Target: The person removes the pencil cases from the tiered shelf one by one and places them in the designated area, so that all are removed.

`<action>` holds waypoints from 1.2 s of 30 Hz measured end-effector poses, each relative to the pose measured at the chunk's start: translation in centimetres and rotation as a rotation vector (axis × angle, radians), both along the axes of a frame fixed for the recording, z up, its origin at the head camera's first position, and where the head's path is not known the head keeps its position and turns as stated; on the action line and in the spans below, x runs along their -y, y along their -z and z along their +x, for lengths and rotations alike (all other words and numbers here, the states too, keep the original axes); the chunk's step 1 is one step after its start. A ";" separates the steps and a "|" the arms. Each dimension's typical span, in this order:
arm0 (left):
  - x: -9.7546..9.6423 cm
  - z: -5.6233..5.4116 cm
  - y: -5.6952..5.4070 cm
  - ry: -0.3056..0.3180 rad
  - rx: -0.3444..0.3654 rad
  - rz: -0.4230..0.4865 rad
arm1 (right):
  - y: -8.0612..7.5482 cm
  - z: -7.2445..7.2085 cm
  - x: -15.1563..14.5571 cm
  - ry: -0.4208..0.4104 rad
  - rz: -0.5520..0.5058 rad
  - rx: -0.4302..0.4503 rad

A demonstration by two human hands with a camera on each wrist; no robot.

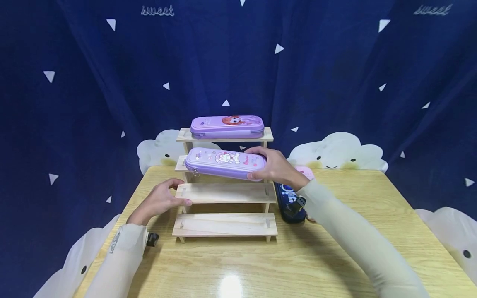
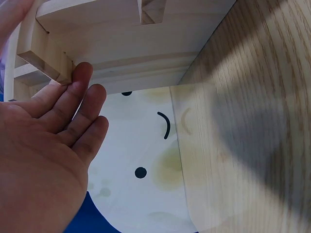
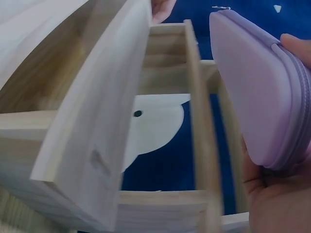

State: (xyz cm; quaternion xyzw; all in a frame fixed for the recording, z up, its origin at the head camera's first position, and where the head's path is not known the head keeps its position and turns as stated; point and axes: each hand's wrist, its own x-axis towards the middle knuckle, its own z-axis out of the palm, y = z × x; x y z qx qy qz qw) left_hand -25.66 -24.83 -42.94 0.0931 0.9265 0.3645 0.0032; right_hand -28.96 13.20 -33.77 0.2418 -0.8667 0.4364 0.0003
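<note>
My right hand (image 1: 275,166) grips a light purple pencil case (image 1: 220,162) by its right end, thumb at the front and fingers behind. A cartoon rabbit decorates its lid, and a zipper runs round the side. The case is tilted over the second-highest tier of a stepped wooden rack (image 1: 223,193); its smooth underside faces the right wrist view. At the rack's left side my left hand (image 1: 163,198) holds the end of the tier below, with the thumb on its front corner. Its fingers (image 2: 92,109) reach the wooden support from the side.
On the top tier lies another purple pencil case (image 1: 227,127) with a red-haired figure. A dark blue case (image 1: 288,203) and a pink item (image 1: 305,171) stand right of the rack, partly behind my right arm. A dark blue curtain (image 1: 223,62) hangs behind the wooden table (image 1: 208,265).
</note>
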 end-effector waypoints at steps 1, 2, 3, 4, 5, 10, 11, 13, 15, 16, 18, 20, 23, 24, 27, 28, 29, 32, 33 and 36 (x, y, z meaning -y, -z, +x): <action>0.0 0.0 0.0 -0.001 0.001 -0.002 | -0.3 0.2 -0.1 -0.004 -0.016 -0.002; 0.0 0.0 0.0 -0.002 0.002 -0.003 | -0.6 0.4 -0.3 -0.007 -0.028 -0.010; 0.0 0.0 0.1 -0.002 0.002 -0.003 | -1.0 0.6 -0.4 -0.010 -0.037 -0.016; 0.0 0.0 0.1 -0.003 0.003 -0.003 | -1.5 0.9 -0.5 -0.012 -0.041 -0.028; 0.0 -0.1 0.1 -0.003 0.003 -0.003 | -1.9 1.1 -0.6 -0.010 -0.040 -0.042; 0.1 0.0 0.2 0.000 -0.001 0.010 | -4.1 1.9 -1.5 0.019 -0.046 -0.084; 0.1 0.0 0.2 0.001 -0.002 0.013 | -4.6 1.9 -1.8 0.029 -0.054 -0.089; 0.1 0.0 0.2 0.001 -0.004 0.017 | -5.3 2.1 -2.3 0.055 -0.076 -0.086; 0.1 0.0 0.2 0.003 -0.004 0.021 | -6.1 2.3 -3.0 0.075 -0.117 -0.078; 0.1 0.0 0.2 0.005 -0.003 0.022 | -6.4 2.5 -3.3 0.083 -0.135 -0.076; 0.1 0.0 0.2 0.009 -0.001 0.024 | -7.1 2.7 -4.1 0.098 -0.173 -0.075; 0.1 0.0 0.1 0.009 0.003 0.024 | -7.9 3.0 -4.8 0.103 -0.209 -0.093; 0.0 0.0 0.0 0.008 0.008 0.021 | -8.9 3.4 -5.9 0.125 -0.229 -0.125; 0.0 0.0 0.0 0.007 0.009 0.020 | -9.2 3.5 -6.2 0.134 -0.230 -0.133; 0.0 0.0 0.0 0.008 0.006 0.018 | -9.9 3.9 -7.3 0.166 -0.226 -0.141; 0.1 0.0 -0.1 0.008 0.004 0.017 | -10.1 4.0 -7.6 0.180 -0.217 -0.143; 0.1 0.0 -0.1 0.008 0.002 0.014 | -10.3 4.1 -7.9 0.193 -0.213 -0.145; 0.1 -0.1 0.0 0.010 0.001 0.012 | -10.5 4.2 -8.8 0.231 -0.206 -0.149; 0.1 -0.1 0.0 0.010 0.001 0.013 | -10.5 4.3 -9.1 0.242 -0.207 -0.150; 0.1 -0.1 0.0 0.013 0.005 0.016 | -10.5 4.4 -10.0 0.268 -0.227 -0.156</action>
